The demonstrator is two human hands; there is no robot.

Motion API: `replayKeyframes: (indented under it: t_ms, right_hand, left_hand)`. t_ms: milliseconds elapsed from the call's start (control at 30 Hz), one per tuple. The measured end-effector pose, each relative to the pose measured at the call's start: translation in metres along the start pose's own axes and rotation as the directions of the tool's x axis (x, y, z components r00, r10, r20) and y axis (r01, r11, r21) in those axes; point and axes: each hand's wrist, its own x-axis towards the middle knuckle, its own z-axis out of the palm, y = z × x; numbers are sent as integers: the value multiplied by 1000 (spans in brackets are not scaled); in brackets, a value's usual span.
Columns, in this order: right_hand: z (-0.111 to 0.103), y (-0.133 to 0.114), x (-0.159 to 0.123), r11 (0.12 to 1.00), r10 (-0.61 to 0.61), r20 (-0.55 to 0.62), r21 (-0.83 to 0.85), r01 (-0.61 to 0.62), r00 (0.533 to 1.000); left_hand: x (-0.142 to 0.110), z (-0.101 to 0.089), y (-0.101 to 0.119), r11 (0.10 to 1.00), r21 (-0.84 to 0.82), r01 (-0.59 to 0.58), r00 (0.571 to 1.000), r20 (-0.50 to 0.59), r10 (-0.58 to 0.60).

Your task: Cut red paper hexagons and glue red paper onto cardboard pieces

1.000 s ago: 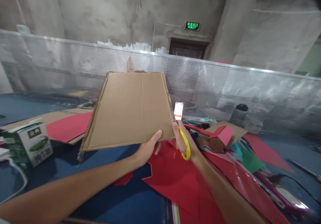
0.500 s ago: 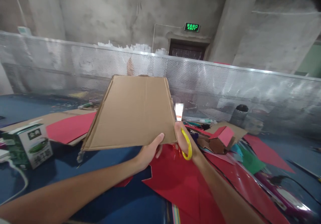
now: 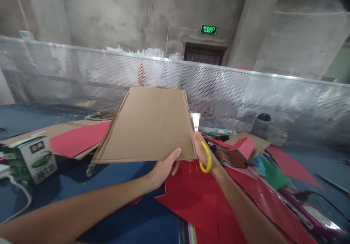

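Note:
A brown cardboard piece is held up in front of me, its far edge raised above the table. My left hand grips its near edge, thumb on top and fingers underneath. At its right edge, my right hand is closed on scissors with a yellow handle loop. The light blade part points away from me along that edge, its tip blurred out. Whether the blades are apart, I cannot tell. Under both hands lies red paper on the blue table.
A green and white carton stands at left, near pink paper on cardboard. To the right are a brown and red cardboard form, green paper, a purple device and a dark-capped bottle. A perforated metal screen runs behind.
The cardboard has shifted slightly right, and its far edge has dropped a little. My hands and the scissors have moved slightly right with it.

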Motion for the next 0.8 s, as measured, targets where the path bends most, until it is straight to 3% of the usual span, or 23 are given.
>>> replayKeyframes:
  t_ms: [367,800]
  right_hand:
    - [0,-2,-3,990,74,-45,-115,-78,996]
    - [-6,-8,3,996,27,-21,-86,-28,999]
  left_hand:
    - [-3,3,10,998,58,8,1000,-27,-6]
    - [-13,9,9,993,119,11,999,30,-14]
